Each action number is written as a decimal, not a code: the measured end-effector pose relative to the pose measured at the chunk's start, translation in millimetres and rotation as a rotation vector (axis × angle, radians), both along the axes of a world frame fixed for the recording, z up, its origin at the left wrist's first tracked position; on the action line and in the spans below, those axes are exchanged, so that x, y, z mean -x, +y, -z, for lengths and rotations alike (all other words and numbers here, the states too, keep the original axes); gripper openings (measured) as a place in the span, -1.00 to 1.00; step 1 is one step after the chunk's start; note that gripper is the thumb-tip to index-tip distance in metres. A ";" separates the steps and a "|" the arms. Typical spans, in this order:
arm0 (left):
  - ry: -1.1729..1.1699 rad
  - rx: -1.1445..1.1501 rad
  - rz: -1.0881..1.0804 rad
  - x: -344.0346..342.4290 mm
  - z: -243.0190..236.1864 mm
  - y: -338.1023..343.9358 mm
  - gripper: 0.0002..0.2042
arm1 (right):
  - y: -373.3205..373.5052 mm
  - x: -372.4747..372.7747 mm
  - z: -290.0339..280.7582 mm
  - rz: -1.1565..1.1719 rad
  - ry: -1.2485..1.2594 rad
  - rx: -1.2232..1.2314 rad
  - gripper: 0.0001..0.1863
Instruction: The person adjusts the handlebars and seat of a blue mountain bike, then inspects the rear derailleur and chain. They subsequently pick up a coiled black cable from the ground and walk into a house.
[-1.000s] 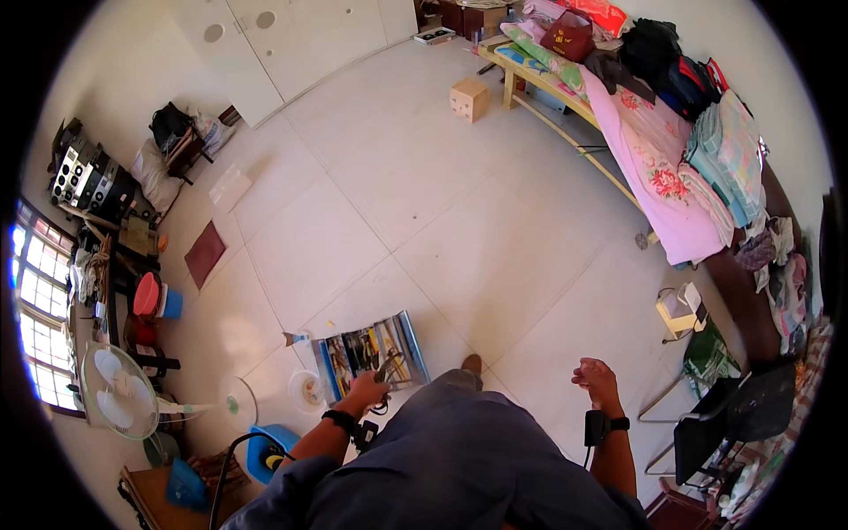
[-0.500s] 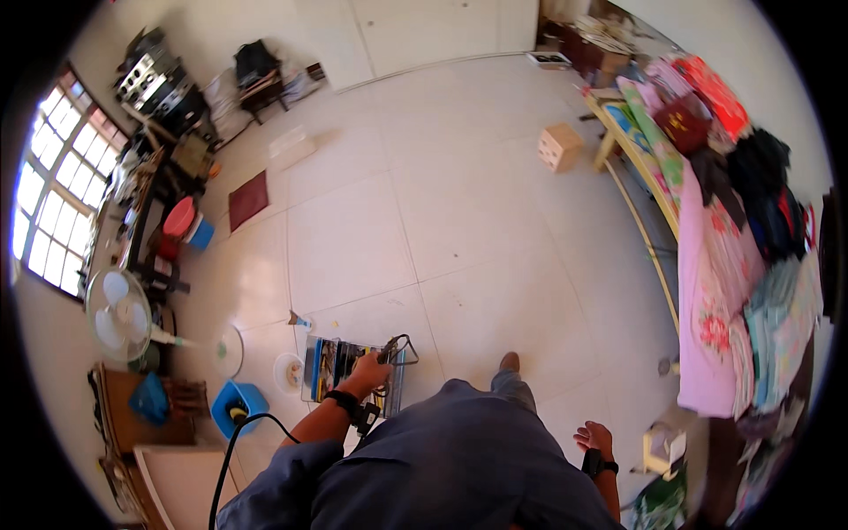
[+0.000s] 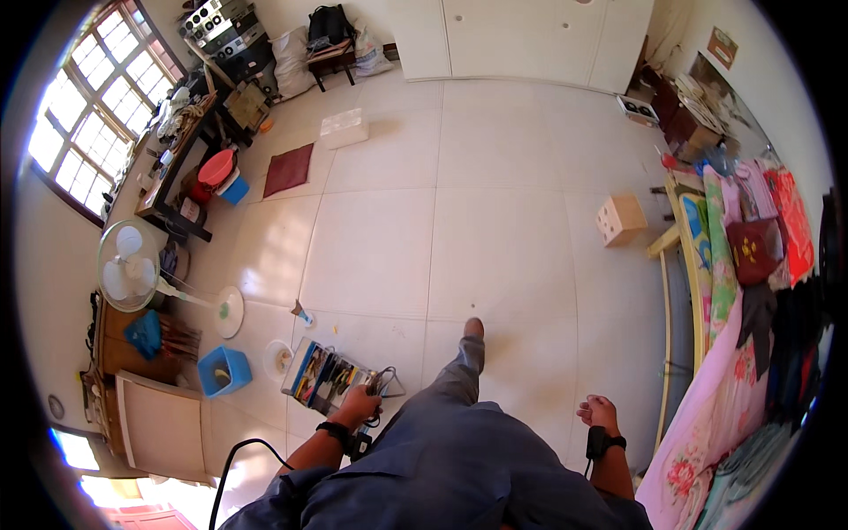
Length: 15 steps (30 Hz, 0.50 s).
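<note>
My left hand [image 3: 357, 405] is closed on looped dark cable [image 3: 383, 382]; whatever else lies in its grip is hidden by the fingers. Just beyond that hand, a clear-sided tray [image 3: 294, 386] holds several hand tools and small parts packed together. Whether the hand touches the tray I cannot tell. A white bowl [image 3: 277, 359] stands close by it, with a small blue-and-white tube [image 3: 304, 315] on the floor above. Out at my right side hangs my right hand [image 3: 598, 413], its fingers loosely bent and apart, holding nothing. Dark bands circle both wrists.
A pedestal fan [image 3: 130, 267] and a blue bin [image 3: 223, 371] stand at left. A wooden box [image 3: 621, 220] sits before a yellow-framed bed [image 3: 678, 231] heaped with cloth. A maroon mat [image 3: 288, 170] and a pale block [image 3: 344, 129] lie farther off, before a white cabinet [image 3: 521, 40].
The view has shifted and turned, bringing more of the cabinet and window in. One leg now reaches forward. My left hand still grips the cable; my right hand's fingers are more bent.
</note>
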<state>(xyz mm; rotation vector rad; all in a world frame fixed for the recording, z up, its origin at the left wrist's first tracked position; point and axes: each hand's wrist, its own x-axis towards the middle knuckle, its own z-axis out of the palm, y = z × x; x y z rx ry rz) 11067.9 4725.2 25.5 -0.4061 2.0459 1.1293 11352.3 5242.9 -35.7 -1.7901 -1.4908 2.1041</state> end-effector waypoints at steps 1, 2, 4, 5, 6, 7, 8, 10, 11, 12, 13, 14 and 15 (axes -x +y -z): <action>-0.011 0.022 0.035 16.3 1.2 14.7 -0.86 | 14.2 21.3 -0.5 -0.021 -0.002 0.001 -0.73; -0.022 0.044 0.071 32.8 1.7 28.5 -0.86 | 28.0 41.6 0.3 -0.041 -0.003 0.002 -0.73; -0.015 0.013 0.122 68.3 -6.2 55.4 -0.84 | 50.4 82.7 -5.6 -0.078 -0.041 -0.002 -0.73; -0.018 -0.003 0.086 88.2 -10.4 71.3 -0.83 | 61.8 100.3 -8.1 -0.110 -0.067 -0.009 -0.73; -0.020 -0.018 0.049 108.5 -14.2 88.1 -0.82 | 73.7 115.9 -9.8 -0.141 -0.092 -0.016 -0.73; -0.019 -0.034 0.006 127.2 -17.2 99.8 -0.81 | 85.6 138.7 -16.0 -0.180 -0.114 -0.025 -0.73; 0.062 -0.004 0.089 155.8 -1.5 100.5 -0.78 | 98.3 165.4 -20.6 -0.190 -0.097 -0.016 -0.73; 0.089 -0.023 -0.031 198.8 -24.6 130.8 -0.70 | 122.4 202.9 -25.3 -0.185 -0.077 0.004 -0.73; 0.108 -0.037 -0.075 219.0 -27.1 137.9 -0.68 | 133.1 224.2 -25.9 -0.205 -0.077 0.007 -0.73; 0.116 -0.020 -0.078 237.9 -28.7 142.3 -0.68 | 143.8 245.5 -26.3 -0.227 -0.076 0.013 -0.73; 0.123 -0.008 -0.077 257.8 -28.9 148.2 -0.67 | 155.6 265.4 -24.3 -0.245 -0.077 0.013 -0.73; 0.130 0.006 -0.078 276.2 -29.6 155.1 -0.67 | 166.6 286.5 -21.2 -0.245 -0.063 0.017 -0.72; 0.132 0.008 -0.099 292.6 -31.2 162.4 -0.68 | 177.3 308.3 -17.4 -0.246 -0.050 0.022 -0.71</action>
